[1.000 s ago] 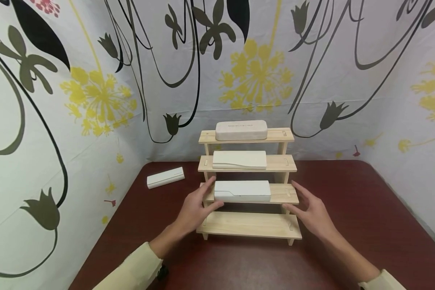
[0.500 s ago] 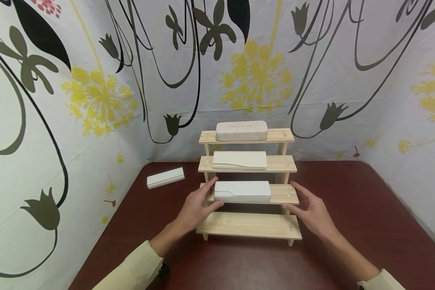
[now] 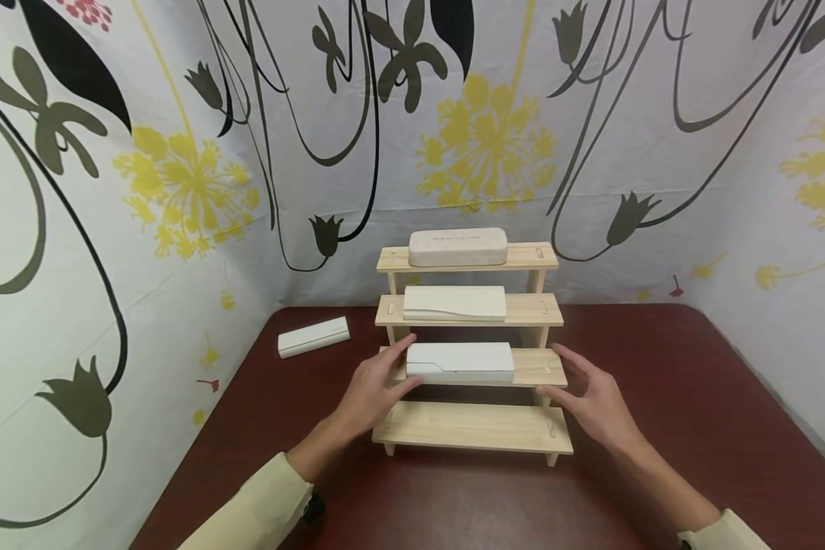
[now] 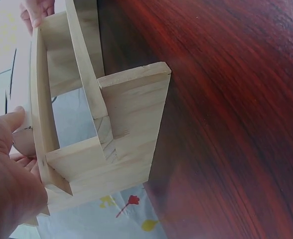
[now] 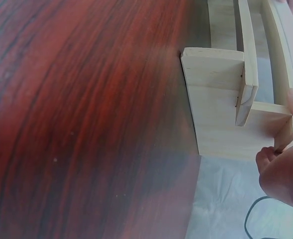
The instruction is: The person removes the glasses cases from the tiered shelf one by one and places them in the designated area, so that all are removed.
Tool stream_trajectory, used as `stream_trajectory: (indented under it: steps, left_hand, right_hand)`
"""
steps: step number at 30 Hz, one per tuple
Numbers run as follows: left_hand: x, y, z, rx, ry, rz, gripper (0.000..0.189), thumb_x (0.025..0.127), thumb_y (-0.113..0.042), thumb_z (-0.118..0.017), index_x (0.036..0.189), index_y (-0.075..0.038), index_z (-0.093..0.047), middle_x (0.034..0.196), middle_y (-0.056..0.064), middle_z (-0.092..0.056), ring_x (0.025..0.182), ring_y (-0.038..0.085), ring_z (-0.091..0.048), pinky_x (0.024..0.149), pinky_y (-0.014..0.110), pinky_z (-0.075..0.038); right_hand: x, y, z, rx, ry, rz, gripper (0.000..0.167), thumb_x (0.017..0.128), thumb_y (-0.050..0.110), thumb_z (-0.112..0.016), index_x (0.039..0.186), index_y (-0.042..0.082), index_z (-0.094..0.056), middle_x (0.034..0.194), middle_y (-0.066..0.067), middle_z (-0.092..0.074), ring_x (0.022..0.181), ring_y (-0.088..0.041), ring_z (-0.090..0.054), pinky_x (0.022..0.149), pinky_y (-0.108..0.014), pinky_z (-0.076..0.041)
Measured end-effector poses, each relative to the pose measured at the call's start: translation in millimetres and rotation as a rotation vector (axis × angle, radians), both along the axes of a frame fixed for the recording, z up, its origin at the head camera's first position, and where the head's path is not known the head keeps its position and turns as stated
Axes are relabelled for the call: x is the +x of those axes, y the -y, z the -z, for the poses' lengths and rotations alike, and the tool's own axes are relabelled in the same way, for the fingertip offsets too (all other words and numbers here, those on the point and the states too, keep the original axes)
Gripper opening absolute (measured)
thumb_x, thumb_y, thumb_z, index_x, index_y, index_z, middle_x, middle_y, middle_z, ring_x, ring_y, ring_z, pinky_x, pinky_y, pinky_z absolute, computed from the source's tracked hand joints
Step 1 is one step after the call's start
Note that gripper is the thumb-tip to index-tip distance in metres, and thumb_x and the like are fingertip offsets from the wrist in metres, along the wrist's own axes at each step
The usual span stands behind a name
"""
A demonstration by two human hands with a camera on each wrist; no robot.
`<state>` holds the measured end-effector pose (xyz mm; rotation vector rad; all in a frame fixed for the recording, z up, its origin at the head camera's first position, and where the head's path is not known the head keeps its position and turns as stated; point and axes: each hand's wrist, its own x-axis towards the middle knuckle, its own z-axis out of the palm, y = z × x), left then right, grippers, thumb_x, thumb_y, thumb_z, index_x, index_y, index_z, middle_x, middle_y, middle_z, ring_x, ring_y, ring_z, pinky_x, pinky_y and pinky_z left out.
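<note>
A stepped wooden display rack [image 3: 477, 428] stands on the table, with its lowest shelf bare. My left hand [image 3: 371, 389] grips the left end of the second shelf from the bottom, thumb in front by the corner of a white flip-top case [image 3: 461, 363]. At that shelf's right end, my right hand [image 3: 594, 401] holds on with the thumb at the front edge and fingers behind. The shelf above carries a cream case [image 3: 454, 303] with a wavy flap edge. On top lies a rounded beige case [image 3: 457, 247], like a glasses case, with small lettering.
Left of the rack, a slim white case [image 3: 314, 337] lies at an angle on the dark red table [image 3: 660, 397]. A patterned cloth [image 3: 399, 191] hangs close behind the table and along both sides.
</note>
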<state>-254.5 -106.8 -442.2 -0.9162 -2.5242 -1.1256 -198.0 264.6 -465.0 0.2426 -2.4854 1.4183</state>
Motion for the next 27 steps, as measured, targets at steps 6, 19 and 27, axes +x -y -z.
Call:
stream_trajectory:
  steps: [6,19,27]
  left_hand:
    - [-0.2,0.2,0.6,0.013,-0.013,0.015,0.068,0.098,-0.020,-0.080,0.158,-0.011,-0.051,0.154,0.013,-0.057,0.139,0.025,-0.057,0.112,0.047,-0.049]
    - [-2.2,0.3,3.2,0.047,-0.052,0.032,0.064,0.096,-0.017,-0.082,0.153,-0.007,-0.056,0.152,0.012,-0.060,0.139,0.024,-0.058,0.111,0.045,-0.051]
    - [-1.0,-0.2,1.3,0.093,-0.040,0.049,0.064,0.093,-0.013,-0.084,0.151,-0.005,-0.058,0.148,0.014,-0.063,0.131,0.024,-0.064,0.106,0.035,-0.054]
  right_hand:
    - [-0.6,-1.0,-0.6,-0.012,0.007,-0.006,0.086,0.089,0.015,-0.089,0.160,-0.002,-0.043,0.152,-0.031,-0.053,0.131,-0.049,-0.059,0.086,-0.006,-0.048]
    - [0.4,-1.2,-1.8,-0.016,-0.003,-0.008,0.084,0.090,0.015,-0.089,0.159,-0.003,-0.044,0.152,-0.031,-0.053,0.133,-0.048,-0.058,0.087,-0.006,-0.046]
    - [0.4,-0.8,-1.2,-0.025,-0.014,-0.017,0.083,0.089,0.013,-0.088,0.158,-0.003,-0.045,0.151,-0.031,-0.054,0.132,-0.048,-0.059,0.087,-0.004,-0.046]
